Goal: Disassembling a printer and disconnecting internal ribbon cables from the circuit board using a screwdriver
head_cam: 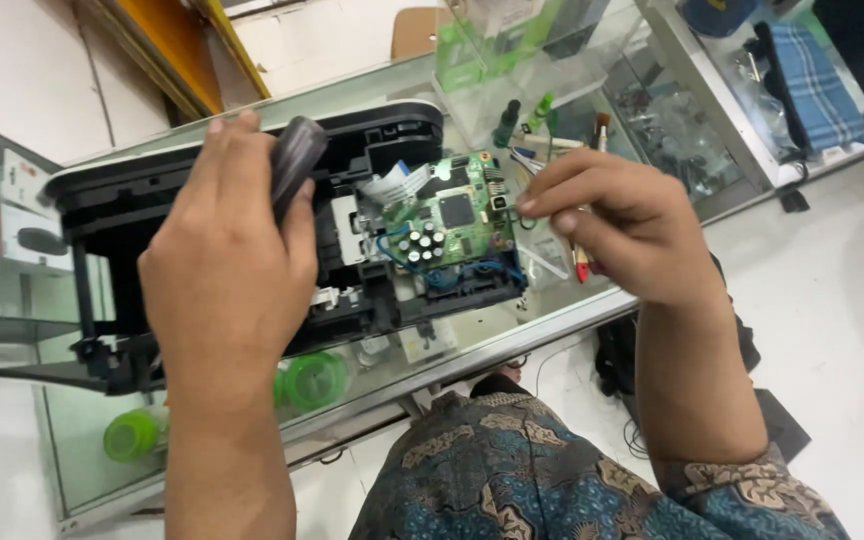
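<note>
**A:** Printer (152,200) first: where does it sit?

**B:** On the glass counter (552,320), black housing opened up, with its inner side turned toward the camera. A green circuit board (449,212) is exposed at its right end, carrying a cluster of small round capacitors (419,245), blue wires (452,275) and a white flat ribbon cable (392,183) above it.

**A:** And the left hand?

**B:** The left hand (227,265) is in front of the printer's middle, fingers curled closed around a dark, rounded tool handle (295,165) that stands upright out of the fist. What the tool's tip meets is hidden behind the hand.

**A:** The right one?

**B:** The right hand (617,225) hovers just beside the board's right edge, thumb and forefinger pinched together. Something very small may be between them, but I cannot tell what; it is too tiny to make out.

**A:** What else lies around?

**B:** Brushes and pens (577,150) lie on the counter behind the right hand, near a clear plastic box (512,60). Green round containers (317,380) show through the glass on the shelf below. A blue checked cloth (817,85) lies further off at the upper right. The person's patterned blue sleeve (752,500) fills the bottom
</note>
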